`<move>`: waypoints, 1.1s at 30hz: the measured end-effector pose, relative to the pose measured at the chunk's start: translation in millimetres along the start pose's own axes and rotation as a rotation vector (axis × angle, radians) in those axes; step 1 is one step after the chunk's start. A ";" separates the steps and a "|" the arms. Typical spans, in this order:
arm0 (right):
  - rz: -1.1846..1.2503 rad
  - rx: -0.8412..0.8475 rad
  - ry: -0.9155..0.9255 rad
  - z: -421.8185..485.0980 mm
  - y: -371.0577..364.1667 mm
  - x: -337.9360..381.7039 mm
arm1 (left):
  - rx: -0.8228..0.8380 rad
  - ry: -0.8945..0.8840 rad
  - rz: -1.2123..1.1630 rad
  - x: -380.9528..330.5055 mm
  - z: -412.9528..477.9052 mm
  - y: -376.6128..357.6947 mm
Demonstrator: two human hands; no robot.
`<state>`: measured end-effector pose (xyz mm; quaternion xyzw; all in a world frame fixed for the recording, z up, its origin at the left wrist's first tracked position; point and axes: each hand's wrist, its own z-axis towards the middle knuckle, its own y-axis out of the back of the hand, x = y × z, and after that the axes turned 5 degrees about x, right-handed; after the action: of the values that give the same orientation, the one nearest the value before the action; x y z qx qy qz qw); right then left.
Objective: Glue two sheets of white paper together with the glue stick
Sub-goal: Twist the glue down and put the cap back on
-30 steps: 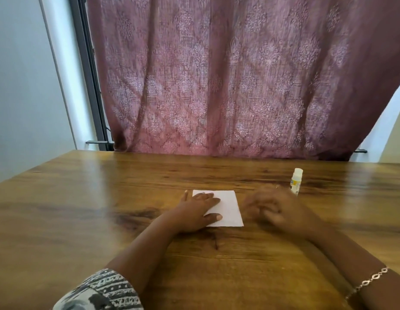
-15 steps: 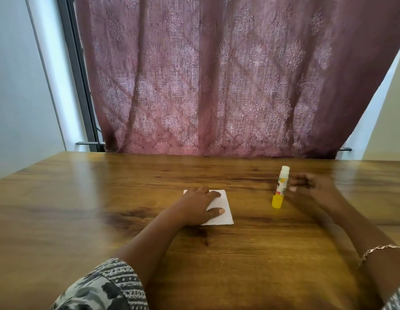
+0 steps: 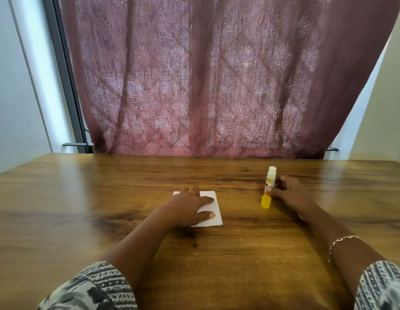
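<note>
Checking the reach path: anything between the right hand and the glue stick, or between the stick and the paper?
Nothing visible. The right hand sits directly beside the glue stick. Only bare table lies between the stick and the white paper, which the left hand presses flat.

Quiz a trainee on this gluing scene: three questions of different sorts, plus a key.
1. Fill in: the glue stick stands on the table; its bottom end is ____.
2. True or false: the left hand lies flat on the white paper.
3. Nearest the glue stick: A) right hand B) left hand C) white paper?
Key: 1 yellow; 2 true; 3 A.
</note>
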<state>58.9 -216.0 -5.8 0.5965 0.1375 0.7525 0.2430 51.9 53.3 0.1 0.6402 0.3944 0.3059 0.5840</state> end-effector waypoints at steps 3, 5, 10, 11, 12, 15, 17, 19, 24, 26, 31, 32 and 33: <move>-0.069 -0.040 0.029 1.3 -1.5 -0.9 | -0.003 0.009 0.007 0.0 -0.3 -2.1; -0.083 -0.080 0.098 -2.0 -2.3 5.4 | -0.051 0.012 -0.008 1.0 -0.9 -2.4; 0.083 0.042 0.286 -14.4 -20.1 44.8 | -0.545 -0.151 -0.253 -15.4 -2.2 2.8; 0.126 0.087 0.303 -17.2 -26.5 52.7 | -0.620 -0.175 -0.403 -24.0 -1.9 5.9; 0.164 0.141 0.313 -21.1 -33.2 60.3 | -0.659 -0.189 -0.561 -32.6 -2.2 10.4; 0.247 0.279 0.317 -29.2 -53.3 73.3 | -0.641 -0.261 -0.984 -49.1 2.5 21.2; 0.281 0.317 0.314 -31.1 -61.6 74.6 | -0.649 -0.277 -1.163 -54.5 1.8 25.2; 0.284 0.349 0.322 -31.8 -63.7 74.2 | -0.662 -0.238 -1.301 -55.7 -0.4 26.2; 0.303 0.453 0.333 -39.1 -64.8 72.4 | -0.661 -0.231 -1.460 -49.6 -7.4 25.9; 0.303 0.445 0.333 -41.4 -66.1 73.6 | -0.673 -0.237 -1.449 -46.4 -7.4 24.1; 0.195 0.357 0.396 -42.8 -70.5 76.4 | -0.680 -0.277 -1.467 -47.5 -10.4 23.8; 0.187 0.332 0.410 -43.6 -72.1 76.5 | -0.680 -0.287 -1.471 -48.2 -11.1 24.0; 0.190 0.304 0.419 -44.3 -72.9 76.4 | -0.677 -0.298 -1.478 -48.2 -11.3 24.0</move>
<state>17.9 -110.3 10.4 0.4677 0.2397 0.8496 0.0455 21.6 17.4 28.6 0.0390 0.5188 -0.1430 0.8420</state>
